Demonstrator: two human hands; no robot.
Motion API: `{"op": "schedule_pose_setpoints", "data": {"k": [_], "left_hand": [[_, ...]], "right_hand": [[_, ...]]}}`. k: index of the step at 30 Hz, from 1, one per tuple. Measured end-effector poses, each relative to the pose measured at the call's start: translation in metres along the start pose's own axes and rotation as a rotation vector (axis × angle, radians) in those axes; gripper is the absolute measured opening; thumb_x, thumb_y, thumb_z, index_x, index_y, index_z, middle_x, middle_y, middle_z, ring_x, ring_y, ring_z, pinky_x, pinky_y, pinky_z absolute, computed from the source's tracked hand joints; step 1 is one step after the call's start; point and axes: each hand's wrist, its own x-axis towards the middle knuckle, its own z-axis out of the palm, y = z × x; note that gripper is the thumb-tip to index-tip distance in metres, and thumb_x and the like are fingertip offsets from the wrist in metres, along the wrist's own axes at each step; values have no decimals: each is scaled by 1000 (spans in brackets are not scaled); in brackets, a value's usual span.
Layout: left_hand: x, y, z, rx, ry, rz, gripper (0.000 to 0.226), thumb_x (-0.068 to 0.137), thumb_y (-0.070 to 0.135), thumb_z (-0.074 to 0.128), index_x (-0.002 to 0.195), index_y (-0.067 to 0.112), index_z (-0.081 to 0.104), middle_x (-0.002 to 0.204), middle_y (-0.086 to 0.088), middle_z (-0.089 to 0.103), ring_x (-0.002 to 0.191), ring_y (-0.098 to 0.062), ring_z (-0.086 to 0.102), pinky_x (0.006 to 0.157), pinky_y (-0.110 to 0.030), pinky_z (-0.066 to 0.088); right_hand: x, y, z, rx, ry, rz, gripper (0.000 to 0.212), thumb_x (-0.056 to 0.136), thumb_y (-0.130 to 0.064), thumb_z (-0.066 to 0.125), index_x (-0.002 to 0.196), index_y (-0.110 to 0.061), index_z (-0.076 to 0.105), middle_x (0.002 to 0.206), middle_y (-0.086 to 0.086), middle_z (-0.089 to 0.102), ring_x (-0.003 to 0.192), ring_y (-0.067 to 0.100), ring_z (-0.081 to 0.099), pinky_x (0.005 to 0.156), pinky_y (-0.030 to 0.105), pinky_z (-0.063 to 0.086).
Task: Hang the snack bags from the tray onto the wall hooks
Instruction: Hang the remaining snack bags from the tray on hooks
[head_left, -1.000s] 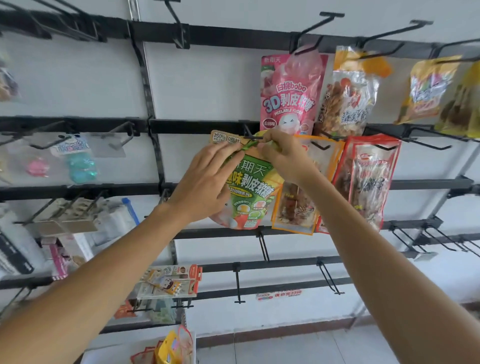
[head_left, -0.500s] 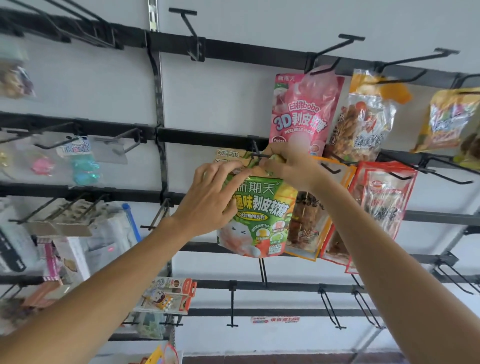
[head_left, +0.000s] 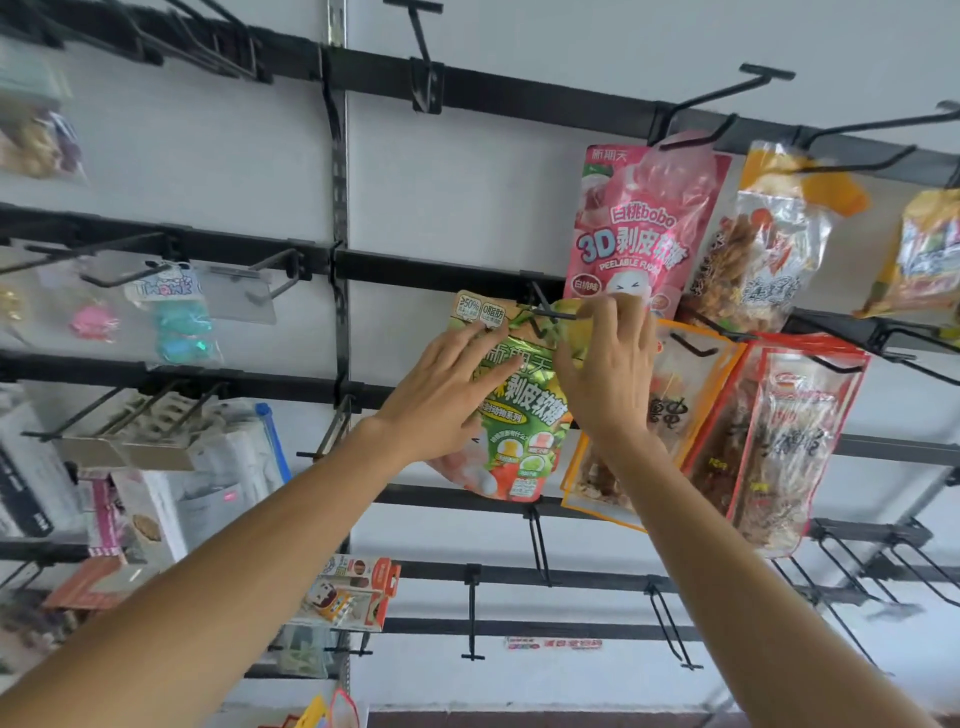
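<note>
While my right hand (head_left: 608, 374) pinches the top edge of the green bag (head_left: 524, 447) at the hook (head_left: 545, 312), centre of the frame, my left hand (head_left: 441, 400) lies with straight fingers flat on the bag's face, steadying it. Whether the hang hole sits fully over the hook cannot be determined, as my fingers cover it. Recommendation: hold the top edge level, slide it back towards the rail (head_left: 415, 270), then release gently, clear of the orange-edged bag (head_left: 675, 395) just right and the pink bag (head_left: 634, 228) above.
</note>
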Motion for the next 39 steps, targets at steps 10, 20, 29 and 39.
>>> {"op": "schedule_pose_setpoints", "data": {"k": [10, 20, 29, 39], "left_hand": [[-5, 20, 27, -197, -36, -110, 83, 87, 18, 69, 156, 22, 24, 165, -10, 6, 152, -32, 1, 121, -47, 11], [-109, 29, 23, -437, -445, -209, 71, 94, 21, 55, 156, 29, 21, 165, -3, 2, 150, -26, 9, 119, -44, 22], [-197, 34, -22, -423, -656, -359, 71, 95, 25, 54, 156, 31, 19, 165, -2, 14, 149, -25, 20, 118, -42, 24], [-365, 61, -45, -527, -830, -531, 69, 94, 20, 57, 155, 23, 26, 160, -5, 29, 145, -26, 29, 116, -42, 29]], "right_hand": [[-66, -21, 17, -153, -609, 76, 77, 94, -38, 58, 158, -28, 16, 168, 0, -4, 154, 30, -9, 124, 52, 3], [-113, -48, -24, -25, -945, 257, 60, 99, -43, 51, 154, -25, 32, 160, 1, 33, 144, 28, 35, 117, 46, 28], [-182, -114, -38, 21, -1155, 287, 64, 99, -54, 45, 156, -33, 26, 167, 1, 10, 153, 27, 10, 122, 56, 6], [-310, -194, -41, 207, -1399, 270, 67, 97, -56, 47, 154, -27, 30, 161, 6, 31, 146, 32, 28, 117, 50, 27]]}}
